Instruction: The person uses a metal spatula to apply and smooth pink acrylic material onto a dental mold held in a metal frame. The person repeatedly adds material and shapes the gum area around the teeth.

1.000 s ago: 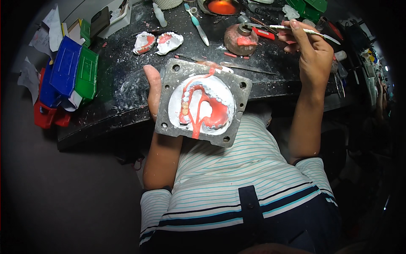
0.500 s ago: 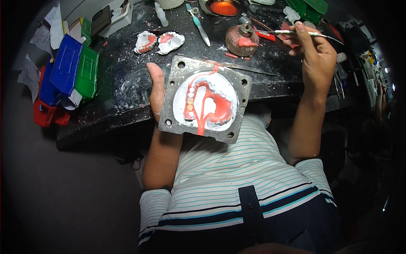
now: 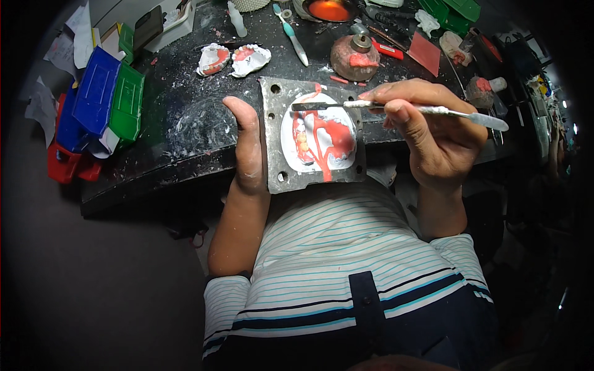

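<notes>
My left hand (image 3: 249,145) supports a square metal denture flask half (image 3: 273,139) from its left side and below, thumb up along the edge; its other fingers are hidden. White plaster (image 3: 288,145) fills the flask's round middle. Set in it are a row of teeth and pink-red wax (image 3: 337,139), with wax strips running to the rim. In a pinch, my right hand (image 3: 442,136) holds a wax spatula (image 3: 356,104) smeared with white. Its dark flat blade lies across the upper plaster; whether it touches, I cannot tell.
Behind the flask are two plaster dental casts (image 3: 213,59), a toothbrush (image 3: 289,34), a round wax-smeared burner (image 3: 342,60) and a red wax sheet (image 3: 424,54). A bowl of orange liquid (image 3: 331,10) stands farther back. Blue (image 3: 99,93) and green bins (image 3: 129,102) are left.
My right hand has come down and left from above the bench, bringing the spatula's blade over the plaster. The flask has turned and shifted slightly right in my left hand.
</notes>
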Demonstrator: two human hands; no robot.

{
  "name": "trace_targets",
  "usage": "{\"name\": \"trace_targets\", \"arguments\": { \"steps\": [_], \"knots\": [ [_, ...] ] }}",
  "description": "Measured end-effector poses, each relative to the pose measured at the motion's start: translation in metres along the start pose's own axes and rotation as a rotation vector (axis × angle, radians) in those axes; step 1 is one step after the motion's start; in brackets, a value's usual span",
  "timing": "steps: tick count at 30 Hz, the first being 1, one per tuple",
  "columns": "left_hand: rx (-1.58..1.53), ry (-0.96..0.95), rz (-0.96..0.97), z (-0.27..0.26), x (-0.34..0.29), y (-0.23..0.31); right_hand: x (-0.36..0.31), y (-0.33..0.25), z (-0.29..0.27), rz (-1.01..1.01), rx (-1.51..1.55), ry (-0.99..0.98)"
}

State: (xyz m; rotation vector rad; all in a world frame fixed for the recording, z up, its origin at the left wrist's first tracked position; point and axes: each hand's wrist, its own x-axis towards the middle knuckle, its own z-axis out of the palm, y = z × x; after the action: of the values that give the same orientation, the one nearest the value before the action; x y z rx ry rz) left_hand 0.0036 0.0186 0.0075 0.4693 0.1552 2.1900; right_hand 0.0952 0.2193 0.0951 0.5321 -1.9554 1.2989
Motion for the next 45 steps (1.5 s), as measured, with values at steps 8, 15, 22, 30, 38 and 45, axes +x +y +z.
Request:
{"name": "trace_targets", "arguments": {
  "steps": [8, 15, 22, 30, 38, 45],
  "knots": [
    [-0.006, 0.016, -0.006, -0.0003, 0.0004, -0.0003, -0.0009, 0.0019, -0.0005, -0.008, 0.009, -0.039],
    [0.145, 0.086, -0.003, -0.0023, -0.0003, -0.0001, 0.0023, 0.0006, -0.0022, -0.080, -0.047, -0.074],
    [0.126, 0.055, -0.002, -0.0022, -0.0003, -0.0009, 0.0032, -0.0012, -0.0034, -0.103, -0.093, -0.102],
    [0.017, 0.026, 0.008, -0.0013, 0.0007, 0.0000, 0.0024, 0.0025, -0.0041, -0.101, -0.044, -0.082],
    [-0.122, -0.045, -0.006, 0.0005, 0.0007, -0.0003, 0.0007, -0.0025, -0.0028, 0.025, 0.002, -0.030],
    [-0.066, -0.031, -0.006, 0.0007, 0.0016, 0.0009, 0.0015, -0.0013, -0.0015, -0.014, -0.033, 0.017]
  ]
}}
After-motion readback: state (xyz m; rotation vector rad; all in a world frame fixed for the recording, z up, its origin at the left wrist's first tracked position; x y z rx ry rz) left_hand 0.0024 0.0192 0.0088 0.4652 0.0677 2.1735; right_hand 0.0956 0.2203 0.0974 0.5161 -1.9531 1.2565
